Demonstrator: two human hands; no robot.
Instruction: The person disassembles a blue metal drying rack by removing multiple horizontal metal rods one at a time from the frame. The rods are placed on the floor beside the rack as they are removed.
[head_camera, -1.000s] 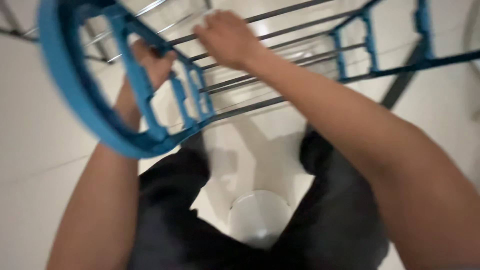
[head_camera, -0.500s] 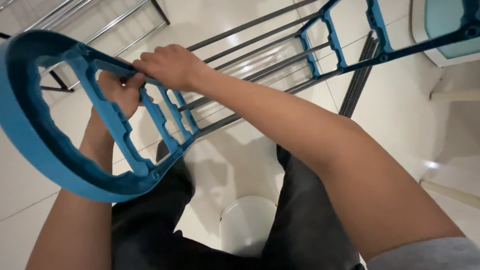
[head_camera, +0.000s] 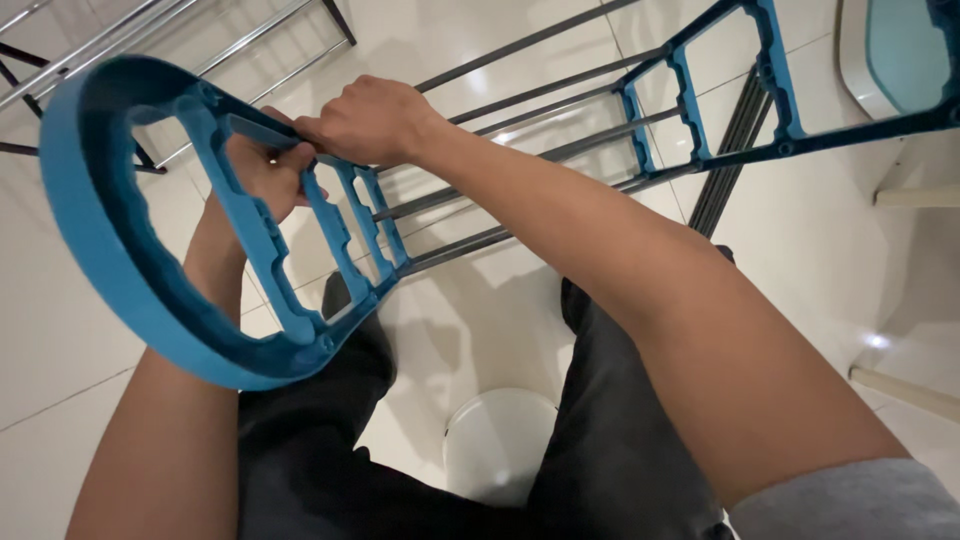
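A drying rack with a curved blue plastic end frame (head_camera: 120, 290) and several grey metal rods (head_camera: 540, 105) stretches from lower left to upper right. My left hand (head_camera: 262, 175) reaches up through the blue frame and grips one of its inner bars from below. My right hand (head_camera: 372, 120) is closed over the frame's upper bar where the rods join it, touching the left hand's fingers. Further blue cross pieces (head_camera: 690, 85) sit along the rods at the upper right.
Below are my legs in dark trousers (head_camera: 610, 420) on a white tiled floor (head_camera: 60, 330). A white round bucket (head_camera: 500, 445) stands between my feet. Another metal rack (head_camera: 150, 40) lies at the upper left; a white-rimmed tub (head_camera: 895, 55) at the upper right.
The view has shifted and steadied; the blue frame now sits lower and further left. Both hands keep their hold on the frame.
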